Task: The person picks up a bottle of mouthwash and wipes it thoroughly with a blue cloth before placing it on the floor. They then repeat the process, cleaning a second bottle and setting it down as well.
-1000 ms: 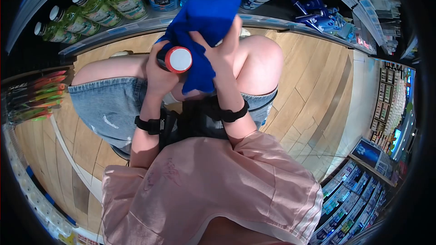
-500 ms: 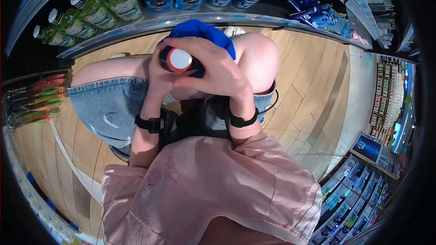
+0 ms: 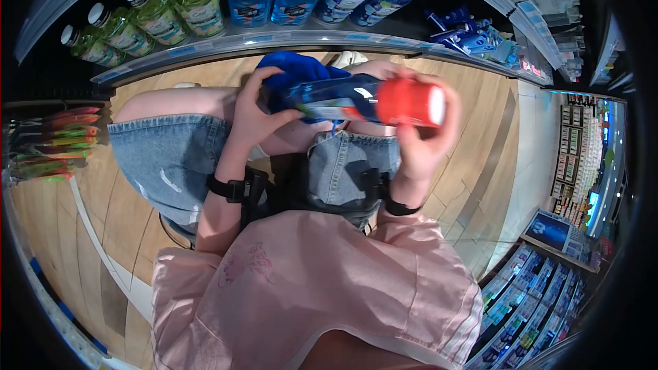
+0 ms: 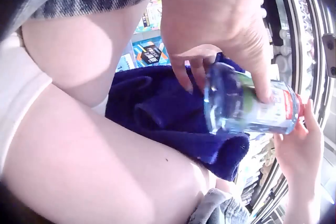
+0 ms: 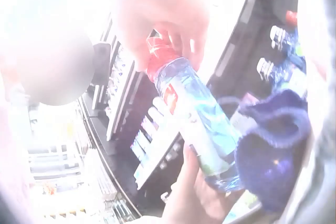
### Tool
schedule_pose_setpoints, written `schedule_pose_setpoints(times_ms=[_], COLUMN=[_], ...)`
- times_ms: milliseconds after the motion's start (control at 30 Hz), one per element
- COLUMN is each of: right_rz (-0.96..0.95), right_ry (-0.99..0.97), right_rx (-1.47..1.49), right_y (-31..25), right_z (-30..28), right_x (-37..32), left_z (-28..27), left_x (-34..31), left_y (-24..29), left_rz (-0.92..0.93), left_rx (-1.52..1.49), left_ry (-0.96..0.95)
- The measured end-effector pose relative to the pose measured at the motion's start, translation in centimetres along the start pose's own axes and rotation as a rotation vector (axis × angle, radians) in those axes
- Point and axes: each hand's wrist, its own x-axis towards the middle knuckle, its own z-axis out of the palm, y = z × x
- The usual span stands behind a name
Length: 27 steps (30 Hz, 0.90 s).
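A clear bluish bottle [image 3: 336, 101] with a red cap [image 3: 416, 101] lies nearly sideways above the lap, its cap pointing right. My right hand [image 3: 426, 144] grips it around the red cap, as the right wrist view also shows. Near the base, my left hand [image 3: 255, 113] holds the bottle, with its thumb on the label [image 4: 268, 109] in the left wrist view. A crumpled blue cloth [image 3: 295, 68] sits behind the bottle in the head view. That cloth [image 4: 157, 103] drapes beside the bare thigh, below the left fingers.
A low shelf [image 3: 274, 40] ahead carries green bottles [image 3: 199, 3] and blue bottles [image 3: 250, 3]. Blue tubes and packs [image 3: 473, 34] lie farther right on it. Brightly coloured packages [image 3: 55, 140] hang at the left. Wooden floor [image 3: 466, 137] surrounds the crouching person.
My right hand left the blue cloth and moved to the bottle, now gripping its red cap. The bottle tipped from cap-up to sideways, cap swinging right. The cloth dropped lower behind it.
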Motion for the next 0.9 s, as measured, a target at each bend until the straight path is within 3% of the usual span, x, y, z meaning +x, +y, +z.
schedule_pose_setpoints(times_ms=[133, 233, 333, 500, 633, 767, 900], right_rz=[-0.21, -0.2, -0.051, 0.113, 0.168, 0.029, 0.133], right_ry=[0.213, 0.139, 0.023, -0.014, -0.141, -0.246, -0.379], right_rx=[-0.201, -0.425, -0.524, -0.381, -0.609, -0.862, -0.841], right_y=[-0.6, 0.7, 4.0, 11.3, 13.8, 16.4, 16.4], right_z=[-4.9, -8.6, -12.1, -17.8, -18.6, -19.5, -19.4], right_x=[1.0, 4.1, 7.2, 11.7, 13.8, 15.6, 17.3], left_z=[0.2, 0.4, 0.6, 0.6, 0.4, 0.6, 0.5], left_x=[-0.1, 0.1, 0.1, 0.4, 0.3, 0.5, 0.6], left_y=[-1.2, -0.8, -0.9, -1.3, -1.3, -0.8, -0.6], left_rz=[-0.109, -0.134, -0.125, -0.174, -0.24, -0.216, -0.241], left_rx=[-0.067, -0.101, -0.102, -0.15, -0.075, -0.091, -0.107], left_ry=[0.014, -0.001, 0.024, 0.037, 0.027, 0.03, 0.009])
